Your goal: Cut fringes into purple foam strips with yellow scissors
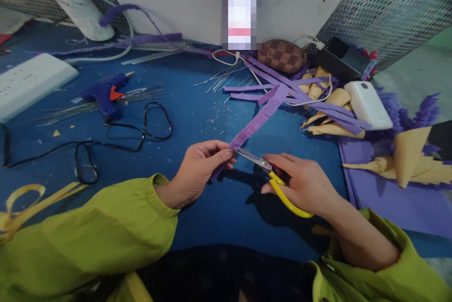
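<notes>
Between thumb and fingers my left hand (203, 167) pinches a purple paper strip (259, 120), whose edge shows a row of fine cuts. The strip runs up and to the right from my fingertips, and a short end hangs below them. My right hand (303, 182) is closed on the yellow handles of a pair of scissors (263, 163). Their blades point left and meet the strip right beside my left thumb. Whether the blades are parted I cannot tell. More purple strips (318, 102) lie beyond, toward the right.
A blue glue gun (108, 92) rests on thin wires at left, its black cord looping nearby. A white power strip (33, 83) is far left. Purple flowers in tan wraps (411, 151), purple sheets (395, 210), a white charger (369, 104) and a checkered pouch (280, 55) sit right.
</notes>
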`<state>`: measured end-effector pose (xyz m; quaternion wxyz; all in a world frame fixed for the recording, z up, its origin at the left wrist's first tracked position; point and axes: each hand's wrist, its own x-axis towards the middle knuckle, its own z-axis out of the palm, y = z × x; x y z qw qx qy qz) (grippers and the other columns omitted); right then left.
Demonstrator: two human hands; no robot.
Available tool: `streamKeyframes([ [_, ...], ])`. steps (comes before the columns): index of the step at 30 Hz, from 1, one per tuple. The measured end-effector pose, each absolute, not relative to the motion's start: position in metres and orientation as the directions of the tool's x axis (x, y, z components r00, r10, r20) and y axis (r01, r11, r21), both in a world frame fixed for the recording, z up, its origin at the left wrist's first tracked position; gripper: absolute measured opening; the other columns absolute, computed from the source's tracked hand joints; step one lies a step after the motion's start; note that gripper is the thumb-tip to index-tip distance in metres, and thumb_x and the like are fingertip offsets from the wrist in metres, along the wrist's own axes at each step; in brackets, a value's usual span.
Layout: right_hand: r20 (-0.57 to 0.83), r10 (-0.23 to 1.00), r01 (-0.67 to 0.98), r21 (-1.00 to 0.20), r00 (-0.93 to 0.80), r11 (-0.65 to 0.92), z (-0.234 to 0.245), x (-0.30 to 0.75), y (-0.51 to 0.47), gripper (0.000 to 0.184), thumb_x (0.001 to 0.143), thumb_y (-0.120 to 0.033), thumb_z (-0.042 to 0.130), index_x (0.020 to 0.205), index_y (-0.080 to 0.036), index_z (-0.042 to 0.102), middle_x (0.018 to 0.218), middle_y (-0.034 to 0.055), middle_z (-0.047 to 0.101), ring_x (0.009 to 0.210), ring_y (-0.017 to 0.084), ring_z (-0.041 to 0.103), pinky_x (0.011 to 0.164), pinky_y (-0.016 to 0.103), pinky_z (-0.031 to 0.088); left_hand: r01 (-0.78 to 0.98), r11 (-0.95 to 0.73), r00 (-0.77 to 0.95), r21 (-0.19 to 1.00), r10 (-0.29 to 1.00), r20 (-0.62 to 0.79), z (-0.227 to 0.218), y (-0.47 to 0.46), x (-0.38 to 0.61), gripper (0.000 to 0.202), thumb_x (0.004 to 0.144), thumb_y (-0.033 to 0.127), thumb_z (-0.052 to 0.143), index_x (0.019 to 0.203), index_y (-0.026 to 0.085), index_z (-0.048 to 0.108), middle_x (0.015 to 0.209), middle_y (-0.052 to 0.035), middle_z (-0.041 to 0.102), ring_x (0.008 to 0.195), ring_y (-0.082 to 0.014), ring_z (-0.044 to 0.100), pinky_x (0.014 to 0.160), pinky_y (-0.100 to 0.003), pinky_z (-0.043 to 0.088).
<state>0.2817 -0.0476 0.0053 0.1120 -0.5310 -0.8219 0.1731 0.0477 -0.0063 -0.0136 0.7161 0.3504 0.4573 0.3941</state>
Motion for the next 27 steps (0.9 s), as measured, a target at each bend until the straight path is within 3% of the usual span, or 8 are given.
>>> streamKeyframes([
  [15,-0.040,0.897,0.803,-0.466,-0.440,0.372,0.0081,0.2816,-0.0484,0.056,0.088,-0.065,0.049,0.115,-0.017,0.063,0.085,0.0057,0.069,0.062,0.014,0.059,0.057,0.024,0.038,-0.219,0.450,0.292,0.866,0.877,-0.382,-0.0128,-0.0066,0.0479,0.013,0.073,0.027,0.079,0.075,0.016,0.073,0.066,-0.0006,0.070,0.057,-0.0083,0.062,0.050,-0.015,0.045],
  [27,-0.010,0.902,0.812,-0.440,-0.432,0.384,0.0059,0.2815,-0.0492,0.054,0.087,-0.063,0.053,0.114,-0.017,0.063,0.081,0.0035,0.066,0.057,0.013,0.055,0.055,0.024,0.036,-0.254,0.424,0.306,0.869,0.888,-0.343,-0.0153,-0.0069,0.0469,0.010,0.074,0.024,0.078,0.075,0.016,0.072,0.066,0.0012,0.069,0.061,-0.0071,0.063,0.060,-0.014,0.050],
])
